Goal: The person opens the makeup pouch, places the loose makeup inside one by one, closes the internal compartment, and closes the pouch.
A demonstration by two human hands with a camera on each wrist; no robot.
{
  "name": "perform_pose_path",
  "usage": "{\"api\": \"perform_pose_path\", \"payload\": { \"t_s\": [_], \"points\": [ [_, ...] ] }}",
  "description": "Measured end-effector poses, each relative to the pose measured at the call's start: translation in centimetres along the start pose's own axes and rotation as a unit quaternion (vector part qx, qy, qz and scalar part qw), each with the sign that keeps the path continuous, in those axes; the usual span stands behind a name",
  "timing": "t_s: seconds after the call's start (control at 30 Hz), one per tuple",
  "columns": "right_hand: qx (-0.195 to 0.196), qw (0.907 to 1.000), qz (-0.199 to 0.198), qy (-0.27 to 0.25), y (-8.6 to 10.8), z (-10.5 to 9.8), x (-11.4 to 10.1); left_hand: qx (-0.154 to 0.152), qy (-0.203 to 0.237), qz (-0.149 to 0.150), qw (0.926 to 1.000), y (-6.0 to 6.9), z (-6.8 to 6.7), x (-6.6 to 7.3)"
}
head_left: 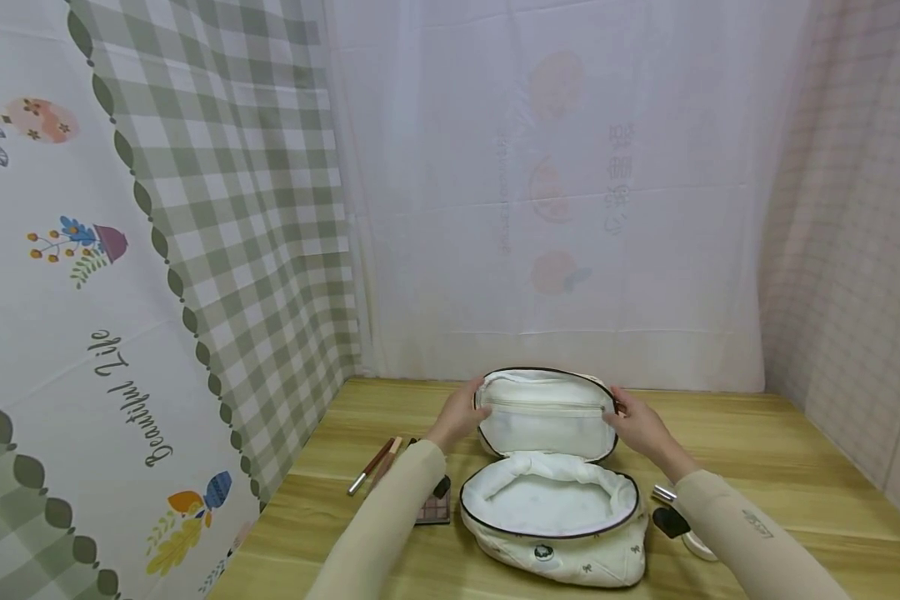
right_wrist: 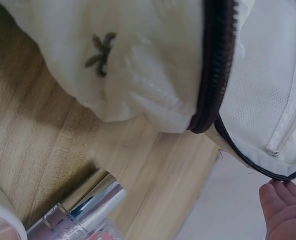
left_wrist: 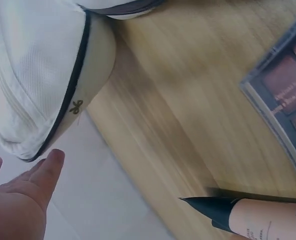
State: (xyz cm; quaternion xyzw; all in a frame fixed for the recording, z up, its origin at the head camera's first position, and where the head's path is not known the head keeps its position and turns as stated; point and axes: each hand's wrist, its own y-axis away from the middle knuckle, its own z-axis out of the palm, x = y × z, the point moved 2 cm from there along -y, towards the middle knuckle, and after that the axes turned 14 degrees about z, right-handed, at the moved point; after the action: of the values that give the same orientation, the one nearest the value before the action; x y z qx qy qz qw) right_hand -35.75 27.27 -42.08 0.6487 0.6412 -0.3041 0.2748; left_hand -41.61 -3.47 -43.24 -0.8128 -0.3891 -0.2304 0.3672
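Observation:
A white quilted makeup bag [head_left: 562, 560] with dark zipper edging and small bow prints stands unzipped on the wooden table. Its lid [head_left: 540, 432] is raised at the back, showing a mesh pocket with a zipper. My left hand [head_left: 457, 414] holds the lid's left edge, thumb in front and fingers behind. At the right edge, my right hand [head_left: 641, 427] holds the lid the same way. In the right wrist view, fingertips of the right hand [right_wrist: 288, 212] touch the dark zipper rim. White padded lining shows inside the bag; no contents are visible there.
Left of the bag lie an eyeshadow palette [left_wrist: 283, 95], a pinkish tube with a pointed dark cap [left_wrist: 268, 217] and a brown stick [head_left: 371, 467]. To the right are a silver-capped tube [right_wrist: 80, 210], a dark object [head_left: 671, 522] and a round white case [right_wrist: 3, 212]. Cloth hangs around the table.

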Motion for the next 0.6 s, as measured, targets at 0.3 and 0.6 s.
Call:
{"api": "perform_pose_path", "payload": {
  "t_s": [0.3, 0.6],
  "points": [
    [-0.007, 0.9998, 0.011, 0.015, 0.27, -0.04, 0.29, -0.031, -0.009, -0.011, 0.9994, 0.37, 0.17, -0.59],
    [-0.001, 0.9994, -0.016, 0.032, 0.73, 0.09, 0.31, -0.074, -0.001, -0.018, 0.9971, 1.01, 0.25, -0.46]
  ]
}}
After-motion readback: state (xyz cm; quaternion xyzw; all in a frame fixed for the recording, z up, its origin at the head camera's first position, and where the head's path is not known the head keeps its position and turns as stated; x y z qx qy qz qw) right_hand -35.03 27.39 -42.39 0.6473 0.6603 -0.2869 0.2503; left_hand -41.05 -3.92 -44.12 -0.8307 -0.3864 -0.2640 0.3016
